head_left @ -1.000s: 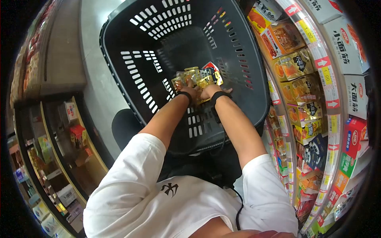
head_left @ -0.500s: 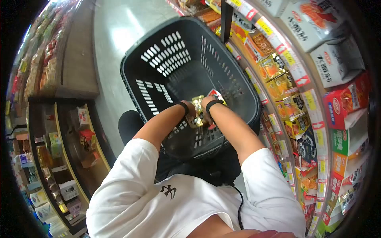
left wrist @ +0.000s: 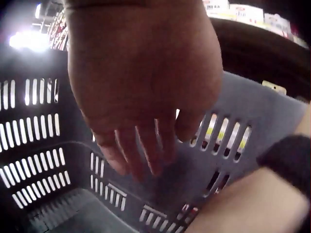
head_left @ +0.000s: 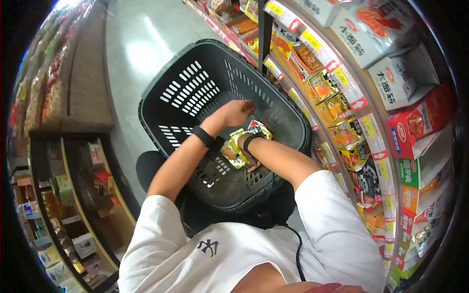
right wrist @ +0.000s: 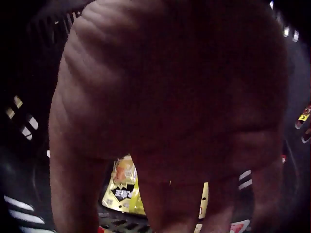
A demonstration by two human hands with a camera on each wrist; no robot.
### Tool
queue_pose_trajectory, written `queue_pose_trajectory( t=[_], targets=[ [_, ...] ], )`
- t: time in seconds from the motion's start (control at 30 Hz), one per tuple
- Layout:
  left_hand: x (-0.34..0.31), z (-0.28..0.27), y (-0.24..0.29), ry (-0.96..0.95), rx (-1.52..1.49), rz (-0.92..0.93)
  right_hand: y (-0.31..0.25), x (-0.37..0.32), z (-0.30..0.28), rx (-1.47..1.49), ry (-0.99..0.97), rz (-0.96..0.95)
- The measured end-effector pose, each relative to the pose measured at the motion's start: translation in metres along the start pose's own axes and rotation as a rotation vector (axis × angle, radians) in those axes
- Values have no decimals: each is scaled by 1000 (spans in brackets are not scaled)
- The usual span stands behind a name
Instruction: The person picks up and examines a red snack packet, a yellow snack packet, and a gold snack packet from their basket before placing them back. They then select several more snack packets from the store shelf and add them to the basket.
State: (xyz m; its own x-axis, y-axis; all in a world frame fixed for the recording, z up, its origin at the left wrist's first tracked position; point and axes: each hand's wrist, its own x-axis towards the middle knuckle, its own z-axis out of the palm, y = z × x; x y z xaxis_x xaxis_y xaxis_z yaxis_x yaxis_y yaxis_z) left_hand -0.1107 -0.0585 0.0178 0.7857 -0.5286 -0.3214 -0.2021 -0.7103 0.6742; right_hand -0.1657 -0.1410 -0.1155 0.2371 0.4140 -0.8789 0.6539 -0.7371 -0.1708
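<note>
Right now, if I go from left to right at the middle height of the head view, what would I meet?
Dark shelving, grey floor, black basket, shelf packets, upper price-label strip, red box.

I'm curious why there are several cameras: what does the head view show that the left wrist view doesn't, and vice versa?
Only the head view shows the gold packets and the white T-shirt. Only the left wrist view shows gaps between the fingers of the left hand. Both show that hand, the slotted basket, the wristband on the right arm and white boxes.
</note>
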Motion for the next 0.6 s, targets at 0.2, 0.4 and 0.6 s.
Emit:
queue_pose_trajectory(
  t=[0.2, 0.4, 0.6],
  targets=[
    [-54, -45, 15, -115, 86, 67, 1, 19, 25, -57, -99, -2],
    [-68, -70, -12, -11, 105, 54, 0, 29, 36, -122, -120, 8],
    [-82, -90, -6, -172, 172, -149, -12, -4, 23, -237, -101, -41]
  ],
)
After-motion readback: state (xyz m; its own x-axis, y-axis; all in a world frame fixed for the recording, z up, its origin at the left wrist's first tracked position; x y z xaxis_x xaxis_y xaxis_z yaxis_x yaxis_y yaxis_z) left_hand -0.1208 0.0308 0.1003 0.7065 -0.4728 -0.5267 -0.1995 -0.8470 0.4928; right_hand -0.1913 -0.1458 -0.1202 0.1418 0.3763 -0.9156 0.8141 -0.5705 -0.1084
